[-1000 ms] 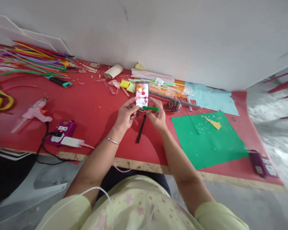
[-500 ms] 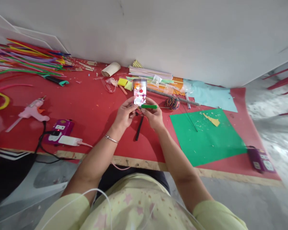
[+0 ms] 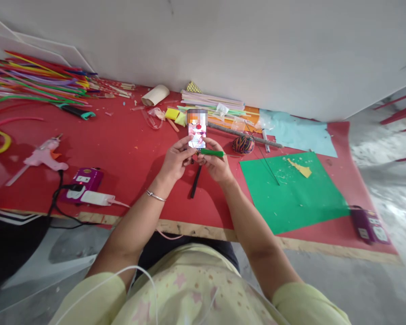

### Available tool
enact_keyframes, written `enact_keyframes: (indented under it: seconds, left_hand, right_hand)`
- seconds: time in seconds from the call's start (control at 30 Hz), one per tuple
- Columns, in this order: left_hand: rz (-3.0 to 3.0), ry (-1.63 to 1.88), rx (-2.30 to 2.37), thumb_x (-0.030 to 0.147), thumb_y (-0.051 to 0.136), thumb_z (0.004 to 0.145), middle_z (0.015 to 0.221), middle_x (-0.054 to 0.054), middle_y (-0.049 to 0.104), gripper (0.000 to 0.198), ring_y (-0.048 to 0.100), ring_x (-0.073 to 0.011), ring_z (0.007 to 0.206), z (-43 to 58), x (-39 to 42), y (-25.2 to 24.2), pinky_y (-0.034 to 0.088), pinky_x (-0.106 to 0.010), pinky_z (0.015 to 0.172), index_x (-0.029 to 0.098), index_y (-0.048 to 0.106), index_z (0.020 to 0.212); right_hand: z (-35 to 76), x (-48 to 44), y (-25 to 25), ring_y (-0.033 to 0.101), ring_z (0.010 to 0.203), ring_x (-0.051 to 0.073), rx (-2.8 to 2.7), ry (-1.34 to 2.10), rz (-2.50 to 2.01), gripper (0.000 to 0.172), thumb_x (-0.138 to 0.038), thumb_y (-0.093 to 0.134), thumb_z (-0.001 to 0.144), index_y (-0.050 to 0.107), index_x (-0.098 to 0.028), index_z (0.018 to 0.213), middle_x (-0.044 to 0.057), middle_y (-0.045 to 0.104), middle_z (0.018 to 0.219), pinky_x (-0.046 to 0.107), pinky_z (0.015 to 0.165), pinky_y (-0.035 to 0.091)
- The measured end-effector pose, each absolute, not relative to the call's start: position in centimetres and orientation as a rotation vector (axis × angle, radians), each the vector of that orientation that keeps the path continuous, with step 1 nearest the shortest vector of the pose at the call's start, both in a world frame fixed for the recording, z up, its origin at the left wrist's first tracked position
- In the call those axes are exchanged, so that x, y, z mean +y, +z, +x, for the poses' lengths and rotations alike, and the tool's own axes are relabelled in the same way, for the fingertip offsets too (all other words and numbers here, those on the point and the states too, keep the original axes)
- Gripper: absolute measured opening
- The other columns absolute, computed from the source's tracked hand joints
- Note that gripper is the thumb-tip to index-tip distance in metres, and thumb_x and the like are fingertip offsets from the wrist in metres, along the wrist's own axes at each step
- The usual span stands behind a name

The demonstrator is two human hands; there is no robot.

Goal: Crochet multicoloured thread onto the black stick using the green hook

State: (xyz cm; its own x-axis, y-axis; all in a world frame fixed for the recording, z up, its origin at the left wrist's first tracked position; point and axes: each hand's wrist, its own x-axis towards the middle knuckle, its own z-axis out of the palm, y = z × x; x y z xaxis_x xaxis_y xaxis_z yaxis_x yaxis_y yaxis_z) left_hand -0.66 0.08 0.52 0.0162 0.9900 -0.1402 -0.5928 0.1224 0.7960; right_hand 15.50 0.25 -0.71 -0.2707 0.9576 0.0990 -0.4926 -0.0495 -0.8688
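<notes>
Green handle (image 3: 212,153) | right hand (image 3: 219,168) grasping it | left hand (image 3: 173,163): cannot tell, detail too small

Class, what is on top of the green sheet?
A yellow scrap and small pale bits lie on the green sheet; a thin dark rod reaches over it. The tabletop beneath is covered.

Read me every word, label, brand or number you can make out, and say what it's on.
No text is legible.
Phone screen: any lettering is too small and blurred.
Left purple power strip: gold marking, too small to read.
Green handle: no lettering visible.
</notes>
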Motion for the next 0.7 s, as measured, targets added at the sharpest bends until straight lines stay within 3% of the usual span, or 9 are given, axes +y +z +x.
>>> enact_keyframes:
  seconds: [0.07, 0.13, 0.47, 0.7]
  left_hand:
    - [0.706, 1.390, 0.852, 0.020, 0.098, 0.058, 0.068, 0.006, 0.065, 0.058, 0.046, -0.0030, 0.046, -0.6, 0.0, 0.5, 0.027, -0.018, 0.042, 0.022, 0.082, 0.114]
    - [0.726, 1.393, 0.872, 0.020, 0.097, 0.059, 0.070, 0.005, 0.065, 0.059, 0.046, -0.0033, 0.047, -0.4, 0.0, 0.5, 0.028, -0.019, 0.043, 0.022, 0.081, 0.115]
    - [0.681, 1.400, 0.897, 0.028, 0.101, 0.055, 0.062, 0.007, 0.061, 0.065, 0.045, -0.0042, 0.046, 0.0, -0.2, 0.9, 0.028, -0.020, 0.043, 0.020, 0.080, 0.116]
    - [0.619, 1.404, 0.872, 0.056, 0.089, 0.073, 0.076, -0.003, 0.073, 0.057, 0.052, -0.0060, 0.050, -0.3, -0.3, 1.4, 0.026, -0.020, 0.041, 0.017, 0.080, 0.113]
  right_hand:
    - [15.6, 0.4, -0.9, 0.065, 0.063, 0.012, -1.071, 1.552, -0.695, 0.035, -0.039, 0.085, 0.082, 0.074, -0.025, 0.112, -0.004, 0.074, 0.074, 0.026, 0.061, 0.053]
    - [15.6, 0.5, -1.2, 0.064, 0.060, 0.011, -1.110, 1.513, -0.749, 0.029, -0.048, 0.083, 0.087, 0.076, -0.023, 0.099, -0.004, 0.072, 0.069, 0.025, 0.058, 0.051]
    - [15.4, 0.4, -1.3, 0.067, 0.061, 0.011, -1.048, 1.452, -0.754, 0.030, -0.050, 0.083, 0.088, 0.068, -0.024, 0.091, -0.004, 0.073, 0.070, 0.023, 0.058, 0.052]
    - [15.3, 0.4, -0.4, 0.063, 0.057, 0.011, -0.962, 1.425, -0.794, 0.037, -0.054, 0.083, 0.083, 0.061, -0.025, 0.087, -0.006, 0.069, 0.066, 0.023, 0.054, 0.049]
